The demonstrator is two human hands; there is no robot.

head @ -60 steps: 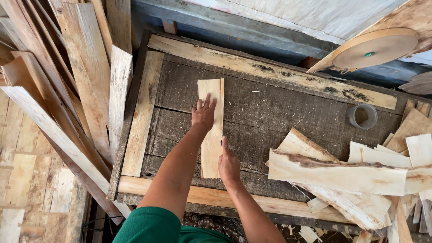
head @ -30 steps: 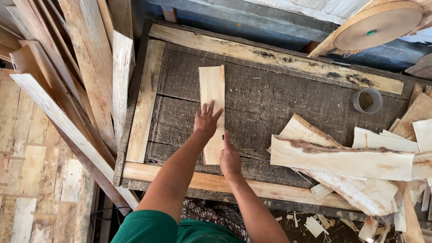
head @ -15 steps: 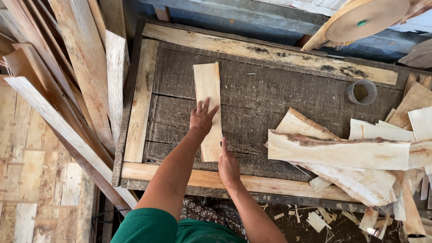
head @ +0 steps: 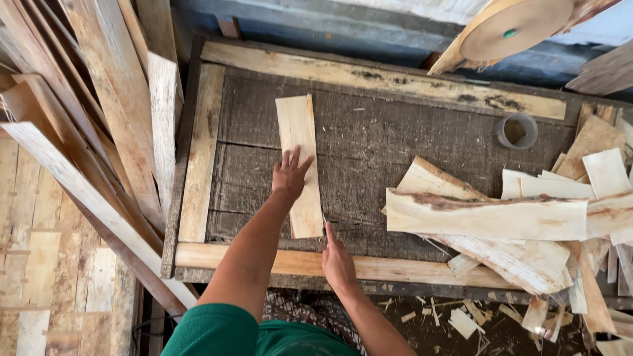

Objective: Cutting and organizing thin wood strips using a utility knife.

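A thin pale wood strip [head: 298,142] lies lengthwise on a dark, worn wooden work table [head: 395,142]. My left hand [head: 290,175] rests flat on the strip's middle with its fingers spread. My right hand [head: 337,260] sits at the table's near edge, just right of the strip's lower end, fingers together; something small and dark shows at its fingertips, and I cannot tell what it is. Light wooden rails [head: 369,79] frame the table on the far, left and near sides.
A pile of rough pale wood offcuts [head: 521,221] covers the table's right part. A small grey tape roll [head: 516,130] stands at the far right. Long planks [head: 99,112] lean on the left. A large tan roll [head: 515,26] hangs above. Chips litter the floor [head: 475,316].
The view has shifted slightly. My left hand has slid a little along the strip toward me, and my right hand has dropped lower toward the table's near rail.
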